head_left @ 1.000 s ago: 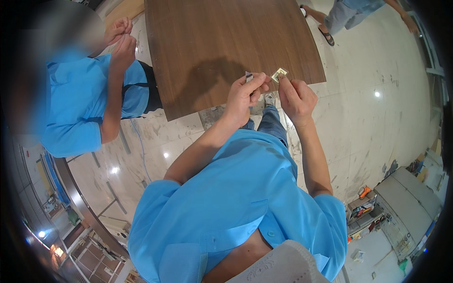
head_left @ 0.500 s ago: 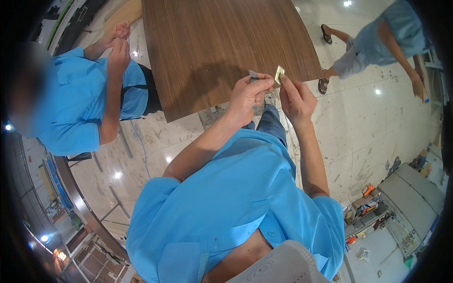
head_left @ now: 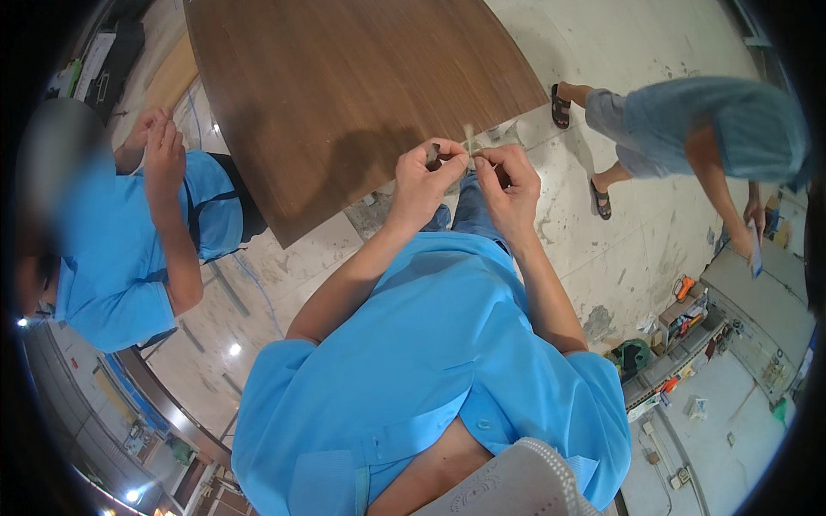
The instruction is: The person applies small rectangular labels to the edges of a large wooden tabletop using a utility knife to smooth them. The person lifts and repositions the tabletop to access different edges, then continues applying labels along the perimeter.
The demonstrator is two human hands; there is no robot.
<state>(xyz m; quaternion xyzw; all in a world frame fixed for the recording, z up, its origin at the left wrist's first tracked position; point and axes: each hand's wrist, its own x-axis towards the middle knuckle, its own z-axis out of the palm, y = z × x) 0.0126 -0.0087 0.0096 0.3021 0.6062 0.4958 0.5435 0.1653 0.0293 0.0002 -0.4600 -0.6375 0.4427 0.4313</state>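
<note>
Piece [head_left: 470,140], pale, small and blurred, stands up between the two hands at the upper centre of the frame, near the lower edge of the table [head_left: 370,77]. The right hand [head_left: 514,183] pinches its lower end between thumb and forefinger, with the other fingers curled in toward the palm. The left hand [head_left: 422,185] comes in from the other side, its thumb and forefinger closed around a dark scrap [head_left: 433,156]; its fingertips lie right beside the piece, and whether they grip it too I cannot tell. Both forearms rise from the lower half of the frame, out of the short sleeves of a blue shirt [head_left: 413,335], and jeans [head_left: 475,211] show below the hands. A shadow falls across the brown table, to the left of the hands. At the left of the frame a co-worker [head_left: 116,258], also in blue, has both hands [head_left: 159,142] raised and brought together; what they hold is too small to tell. At the upper right a second person [head_left: 731,129], in sandals [head_left: 561,107], holds a flat blue thing [head_left: 756,249]. An orange tool [head_left: 684,287] sits on a cluttered rack [head_left: 680,354] at the lower right, and a blue cable [head_left: 261,290] runs over the tiled floor [head_left: 310,258] left of centre.
</note>
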